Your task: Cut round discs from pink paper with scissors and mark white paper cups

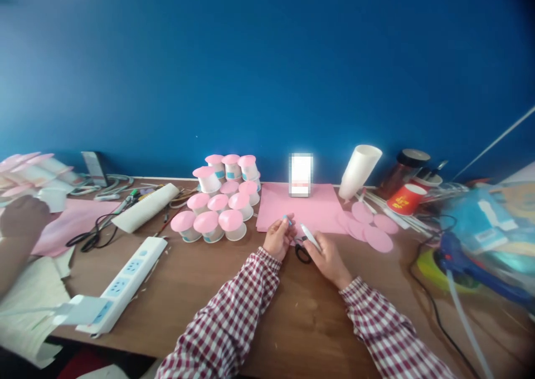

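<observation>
Reaching in at the left edge, a co-worker's hand [25, 216] is seen against a blurred group of disc-topped white cups. One white power strip [125, 284] is laid slantwise, with one white plug [81, 310] seated in its near end. Beyond it, one nested cup stack [146, 207] is laid on its side. Next, white cups are set in close rows, and twelve pink discs [206, 223] can be counted on top of them.

At the middle, a small blue piece [287, 219] is pinched between the thumb and fingers of the left hand [279, 237], by the near edge of a pink sheet [320, 209]. One white pen [310, 237] is held in the closed fingers of the right hand [330, 259]; its tip is pointed away and leftward, toward the left hand, its long axis slanted back to the right palm. One black loop [304, 254] is partly hidden between the hands.

Farther right, one tilted cup stack [360, 170] is stood upright behind about five overlapping loose discs [378, 238]. One red cup [407, 199] is placed before one black-lidded jar [412, 159], whose contents cannot be made out.
</observation>
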The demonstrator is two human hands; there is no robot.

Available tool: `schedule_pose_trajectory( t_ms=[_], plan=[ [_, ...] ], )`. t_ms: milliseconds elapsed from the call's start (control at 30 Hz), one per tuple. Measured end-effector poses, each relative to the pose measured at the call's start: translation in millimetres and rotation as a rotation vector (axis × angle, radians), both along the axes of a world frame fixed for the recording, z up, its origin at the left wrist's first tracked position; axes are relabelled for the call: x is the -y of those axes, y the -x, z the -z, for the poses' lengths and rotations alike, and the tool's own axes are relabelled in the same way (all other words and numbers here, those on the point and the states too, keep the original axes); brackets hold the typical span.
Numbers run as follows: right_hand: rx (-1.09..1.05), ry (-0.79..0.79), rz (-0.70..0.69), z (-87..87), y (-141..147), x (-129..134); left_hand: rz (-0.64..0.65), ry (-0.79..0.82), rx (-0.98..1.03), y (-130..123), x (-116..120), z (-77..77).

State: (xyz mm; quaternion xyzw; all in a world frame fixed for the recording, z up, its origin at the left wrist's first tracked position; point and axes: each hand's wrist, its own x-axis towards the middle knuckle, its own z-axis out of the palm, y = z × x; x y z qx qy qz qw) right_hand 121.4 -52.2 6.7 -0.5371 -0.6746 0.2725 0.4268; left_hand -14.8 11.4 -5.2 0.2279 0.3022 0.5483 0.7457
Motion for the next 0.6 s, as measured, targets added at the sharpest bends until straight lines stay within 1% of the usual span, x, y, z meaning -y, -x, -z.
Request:
schedule_pose_trajectory(
  t_ms=[100, 233, 433, 600],
  plan=[
    [0.024, -0.013, 0.038, 1.9, 0.1, -0.4, 0.056, 0.03, -0.019, 1.3, -0.4, -0.6],
    [-0.01, -0.011, 0.011, 2.9, 0.1, -1.4, 0.128, 0.029, 0.001, 1.6, 0.6, -0.5],
    [-0.046, -0.015, -0.007, 1.8, 0.8, -1.4, 0.165, 0.02, 0.034, 0.7, 1.9, -2.1],
    [-0.049, -0.001, 0.047, 1.2, -0.1, -1.0, 0.194, -0.001, -0.01, -1.0, 3.4, -2.5]
  ],
)
